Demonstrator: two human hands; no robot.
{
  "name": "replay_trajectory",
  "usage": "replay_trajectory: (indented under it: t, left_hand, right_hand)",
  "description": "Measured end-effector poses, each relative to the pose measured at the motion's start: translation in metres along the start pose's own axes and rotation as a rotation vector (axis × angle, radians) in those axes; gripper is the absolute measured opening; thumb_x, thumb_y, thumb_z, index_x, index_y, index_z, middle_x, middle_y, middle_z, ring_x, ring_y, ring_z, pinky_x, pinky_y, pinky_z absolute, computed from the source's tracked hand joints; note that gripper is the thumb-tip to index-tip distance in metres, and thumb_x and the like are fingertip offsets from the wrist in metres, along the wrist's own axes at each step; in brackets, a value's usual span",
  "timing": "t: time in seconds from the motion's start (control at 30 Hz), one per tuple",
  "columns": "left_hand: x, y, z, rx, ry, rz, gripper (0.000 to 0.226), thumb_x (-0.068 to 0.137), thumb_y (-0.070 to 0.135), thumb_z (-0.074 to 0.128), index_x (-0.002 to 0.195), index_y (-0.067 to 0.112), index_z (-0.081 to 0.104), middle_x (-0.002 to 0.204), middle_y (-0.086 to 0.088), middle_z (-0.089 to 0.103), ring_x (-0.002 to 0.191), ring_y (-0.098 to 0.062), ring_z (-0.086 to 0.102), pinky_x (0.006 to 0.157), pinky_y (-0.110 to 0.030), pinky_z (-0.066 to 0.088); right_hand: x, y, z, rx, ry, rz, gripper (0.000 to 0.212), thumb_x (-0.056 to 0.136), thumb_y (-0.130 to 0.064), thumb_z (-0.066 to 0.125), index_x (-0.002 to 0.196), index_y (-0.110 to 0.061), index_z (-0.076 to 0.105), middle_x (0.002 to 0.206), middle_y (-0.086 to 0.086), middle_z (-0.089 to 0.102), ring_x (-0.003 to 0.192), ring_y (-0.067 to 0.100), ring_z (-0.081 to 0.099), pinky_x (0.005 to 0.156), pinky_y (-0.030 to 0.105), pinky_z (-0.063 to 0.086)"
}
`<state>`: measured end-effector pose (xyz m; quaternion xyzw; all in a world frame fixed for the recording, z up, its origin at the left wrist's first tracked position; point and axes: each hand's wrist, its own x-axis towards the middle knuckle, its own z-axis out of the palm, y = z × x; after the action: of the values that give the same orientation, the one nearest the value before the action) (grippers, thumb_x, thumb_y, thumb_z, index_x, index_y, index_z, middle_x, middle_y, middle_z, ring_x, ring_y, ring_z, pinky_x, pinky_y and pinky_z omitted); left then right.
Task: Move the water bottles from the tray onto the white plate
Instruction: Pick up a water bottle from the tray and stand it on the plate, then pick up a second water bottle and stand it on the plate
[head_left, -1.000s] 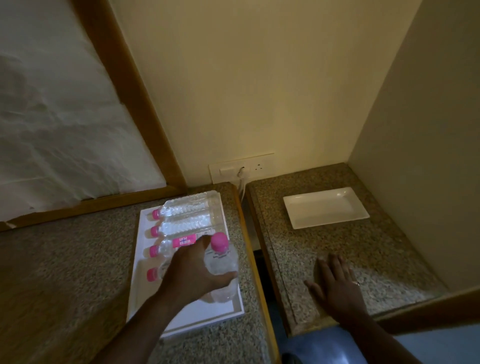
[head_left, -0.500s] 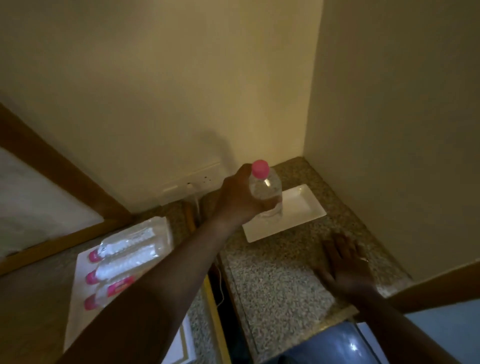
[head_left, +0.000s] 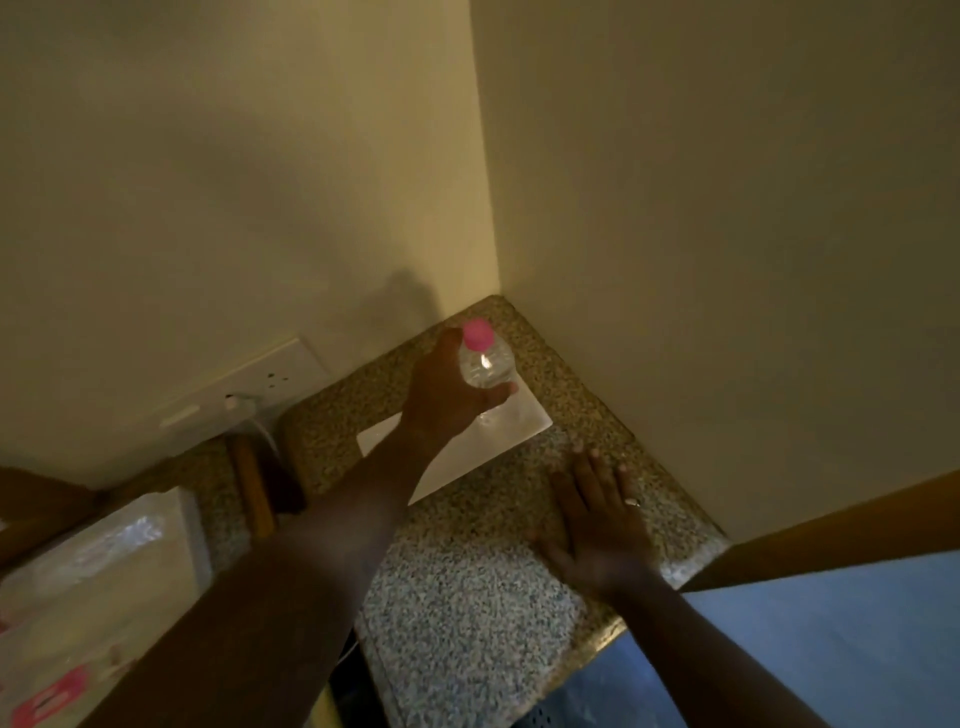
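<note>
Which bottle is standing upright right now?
The pink-capped bottle gripped in the left hand over the white plate. The bottles on the tray lie on their sides.

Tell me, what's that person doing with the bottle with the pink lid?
The person's left hand holds a water bottle upright over the white plate on the speckled counter. Whether it touches the plate yet is hard to tell. The right hand rests flat on the counter. More bottles lie on the tray at the left.
</note>
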<state>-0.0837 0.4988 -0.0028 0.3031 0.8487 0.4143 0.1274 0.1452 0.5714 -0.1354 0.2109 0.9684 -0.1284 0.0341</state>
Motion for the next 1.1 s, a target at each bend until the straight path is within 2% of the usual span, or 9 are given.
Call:
replay_trajectory:
  t: [0.27,0.37,0.43,0.6,0.7,0.8,0.87,0.93,1.1]
  left_hand:
    - [0.001,-0.004,-0.006,-0.016,-0.094,-0.007,0.097,0.05,0.043,0.094,0.131,0.02,0.046,0.124,0.0,0.06,0.117,-0.022,0.057,0.098,-0.044,0.049]
    - [-0.01,-0.013,-0.01,0.292,-0.087,0.074,0.122,0.054,0.071,0.079,0.149,0.017,0.025,0.152,-0.012,0.037,0.143,-0.034,0.028,0.12,-0.052,0.017]
    - [-0.024,-0.023,-0.016,0.569,-0.056,0.143,0.135,0.059,0.086,0.06,0.153,0.007,0.003,0.162,-0.019,0.007,0.149,-0.038,-0.003,0.116,-0.051,-0.008]
    - [-0.066,-0.055,-0.046,0.744,-0.068,0.13,0.138,0.057,0.098,0.034,0.151,0.007,-0.011,0.162,-0.019,-0.008,0.146,-0.032,-0.02,0.118,-0.053,-0.01]
    - [-0.089,-0.074,-0.074,0.786,-0.039,0.053,0.136,0.056,0.097,0.036,0.15,0.012,-0.013,0.163,-0.016,-0.007,0.145,-0.026,-0.023,0.111,-0.045,-0.024]
    - [-0.11,-0.093,-0.099,0.799,-0.03,0.015,0.131,0.059,0.095,0.037,0.151,0.009,0.003,0.163,-0.018,0.003,0.148,-0.034,-0.007,0.113,-0.053,-0.016]
    - [-0.125,-0.106,-0.109,0.754,-0.003,-0.008,0.128,0.062,0.096,0.033,0.153,0.01,0.004,0.163,-0.016,-0.002,0.148,-0.031,-0.014,0.118,-0.055,-0.009]
    - [-0.203,-0.159,-0.187,0.736,0.134,-0.159,0.124,0.066,0.095,0.03,0.153,0.009,0.012,0.163,-0.016,0.003,0.147,-0.027,-0.014,0.118,-0.054,-0.002]
    - [-0.243,-0.172,-0.195,0.638,0.182,-0.254,0.114,0.072,0.09,0.03,0.152,0.009,0.022,0.163,-0.014,0.004,0.149,-0.03,-0.011,0.119,-0.053,0.001]
  right_hand:
    - [-0.001,-0.002,-0.004,-0.004,-0.012,0.009,0.086,0.09,-0.077,0.019,0.156,-0.023,0.008,0.163,0.014,-0.011,0.148,0.03,-0.022,0.116,0.051,-0.021]
    - [0.0,-0.002,-0.005,-0.001,-0.022,0.013,0.087,0.09,-0.078,0.019,0.156,-0.023,0.011,0.163,0.014,-0.009,0.148,0.031,-0.02,0.117,0.052,-0.019]
    - [-0.001,-0.002,-0.006,0.002,-0.021,0.009,0.088,0.09,-0.078,0.021,0.156,-0.023,0.012,0.163,0.014,-0.009,0.149,0.031,-0.019,0.117,0.052,-0.018]
    - [-0.002,-0.006,-0.006,0.005,-0.005,0.013,0.089,0.088,-0.082,0.016,0.156,-0.025,0.006,0.163,0.012,-0.009,0.148,0.028,-0.023,0.114,0.047,-0.025]
    - [-0.009,-0.03,-0.003,0.03,-0.01,-0.024,0.087,0.089,-0.082,0.021,0.156,-0.027,0.012,0.164,0.012,-0.002,0.15,0.031,-0.015,0.119,0.055,-0.011]
    - [-0.012,-0.072,0.009,0.016,-0.034,-0.083,0.084,0.09,-0.081,0.023,0.154,-0.026,0.022,0.164,0.014,0.01,0.15,0.036,-0.001,0.119,0.061,0.002]
    - [-0.018,-0.088,0.01,0.068,-0.07,-0.11,0.082,0.091,-0.08,0.024,0.152,-0.024,0.026,0.163,0.016,0.015,0.15,0.037,0.005,0.119,0.063,0.007]
    - [-0.023,-0.175,0.028,0.011,-0.096,-0.336,0.079,0.093,-0.077,0.027,0.151,-0.024,0.028,0.161,0.018,0.021,0.149,0.038,0.01,0.118,0.064,0.01]
    - [-0.027,-0.171,0.033,-0.01,-0.095,-0.354,0.072,0.095,-0.072,0.028,0.145,-0.021,0.042,0.157,0.019,0.03,0.147,0.04,0.018,0.112,0.069,0.022]
